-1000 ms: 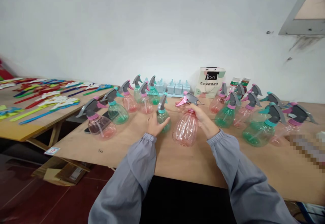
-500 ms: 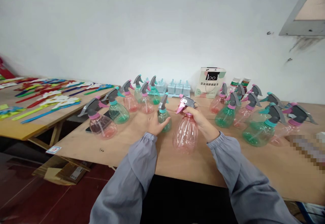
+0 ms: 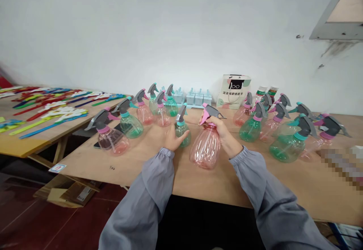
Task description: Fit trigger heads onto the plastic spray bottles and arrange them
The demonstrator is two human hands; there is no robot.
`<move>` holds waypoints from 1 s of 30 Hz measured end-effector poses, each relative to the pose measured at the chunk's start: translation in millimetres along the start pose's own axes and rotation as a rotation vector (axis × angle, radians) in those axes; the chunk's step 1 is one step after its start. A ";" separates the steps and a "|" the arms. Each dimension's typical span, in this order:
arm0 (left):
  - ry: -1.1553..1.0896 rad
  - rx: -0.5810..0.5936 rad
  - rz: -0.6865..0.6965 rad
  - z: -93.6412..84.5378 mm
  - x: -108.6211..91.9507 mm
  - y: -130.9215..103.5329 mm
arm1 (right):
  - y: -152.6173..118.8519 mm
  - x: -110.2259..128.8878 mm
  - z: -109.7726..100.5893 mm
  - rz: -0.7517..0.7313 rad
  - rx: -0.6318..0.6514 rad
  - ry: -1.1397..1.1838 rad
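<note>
My right hand point(image 3: 224, 131) is closed around the neck of a clear pink spray bottle point(image 3: 205, 149), just under its grey and pink trigger head. This bottle leans a little, its base toward the left. My left hand point(image 3: 173, 138) is at a smaller green spray bottle point(image 3: 185, 139) with a turquoise collar. The left thumb lies across the front of that bottle, and the other fingers are mostly hidden behind it. More pink and green spray bottles stand to the left, such as a pink one point(image 3: 117, 144), and to the right, such as a green one point(image 3: 287, 151).
Light blue ice-pop moulds point(image 3: 198, 98) and a printed paper bag point(image 3: 233, 91) stand by the wall. Behind the right-hand bottles are two small labelled bottles point(image 3: 262, 91). Colourful plastic pieces point(image 3: 53, 119) cover another table at left. A dark phone-like object lies behind the left pink bottle.
The pink bottle in my right hand has tilted, its base swinging slightly left. My left hand stays at the green bottle. The whole view has shifted slightly.
</note>
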State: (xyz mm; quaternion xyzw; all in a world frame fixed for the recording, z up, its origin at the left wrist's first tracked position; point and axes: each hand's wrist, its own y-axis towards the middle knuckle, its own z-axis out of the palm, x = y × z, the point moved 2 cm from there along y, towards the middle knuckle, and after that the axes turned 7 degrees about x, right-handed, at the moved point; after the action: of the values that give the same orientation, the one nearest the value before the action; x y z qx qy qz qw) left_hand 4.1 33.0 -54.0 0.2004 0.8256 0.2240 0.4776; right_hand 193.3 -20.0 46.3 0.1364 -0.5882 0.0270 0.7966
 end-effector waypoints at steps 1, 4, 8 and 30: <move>-0.006 0.000 0.003 0.2 0.3 0.0 | 2.3 -2.7 -2.1 0.021 0.005 0.020; -0.011 -0.009 0.004 0.4 0.9 -0.1 | 6.1 -7.9 -3.0 0.094 0.053 0.077; -0.002 0.001 -0.013 0.0 0.1 -0.1 | 3.4 -3.0 4.6 0.011 0.085 0.141; 0.014 0.010 -0.008 -1.1 -0.4 0.4 | -8.7 1.9 2.6 0.026 -0.080 0.013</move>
State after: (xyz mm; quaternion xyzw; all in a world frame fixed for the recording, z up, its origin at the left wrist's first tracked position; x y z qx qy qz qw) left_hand 3.3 32.9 -53.0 0.1978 0.8308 0.2193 0.4718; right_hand 193.3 -29.3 47.2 0.0965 -0.5854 0.0146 0.8049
